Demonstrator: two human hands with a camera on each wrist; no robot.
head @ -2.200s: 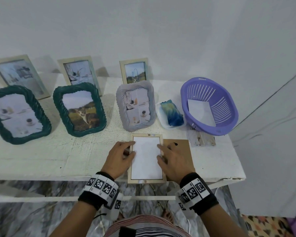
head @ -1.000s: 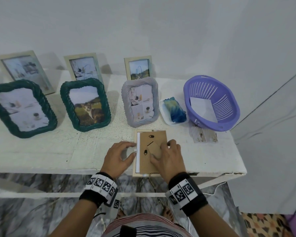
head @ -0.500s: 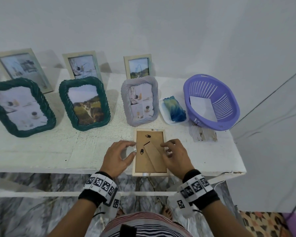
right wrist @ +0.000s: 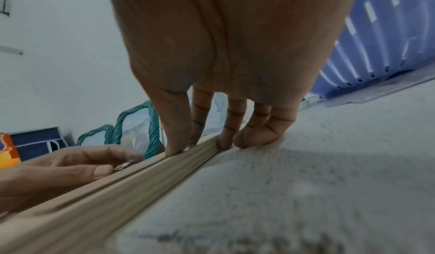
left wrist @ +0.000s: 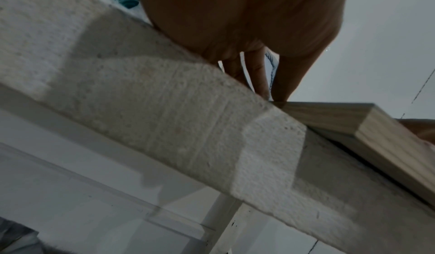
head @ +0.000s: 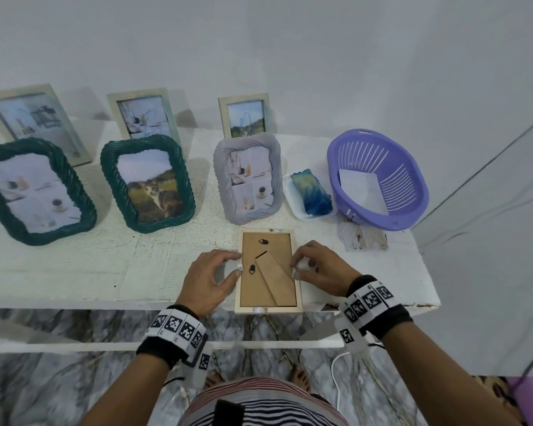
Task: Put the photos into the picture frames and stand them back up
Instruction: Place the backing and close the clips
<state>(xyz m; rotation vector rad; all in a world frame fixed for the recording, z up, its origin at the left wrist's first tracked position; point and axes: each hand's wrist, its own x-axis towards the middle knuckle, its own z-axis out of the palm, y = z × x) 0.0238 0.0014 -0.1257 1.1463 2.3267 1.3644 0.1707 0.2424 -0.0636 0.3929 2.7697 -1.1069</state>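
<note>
Six frames already stand upright with photos at the back of the rough white tabletop (head: 74,272): three pale wooden ones by the wall, two dark green woven ones (head: 148,182), one grey woven one (head: 248,176). The seventh, a light wooden picture frame (head: 268,270), lies face down at the near tabletop edge, its brown backing board and folded stand leg facing up; its near end slightly overhangs the edge. The backing looks seated, so likely left here: turn the small black clips, fold out the leg, stand it up. A white sheet, possibly another photo, lies in the purple plastic basket (head: 379,179). Left hand (head: 210,281) sits at the frame's left edge, fingers loosely curled, fingertips and thumb on the rail near a clip; whether it pinches the clip, cannot tell. Right hand (head: 320,267) sits at the right edge, fingers bent down, thumb and fingertips straddling the rail, steadying the frame.
</note>
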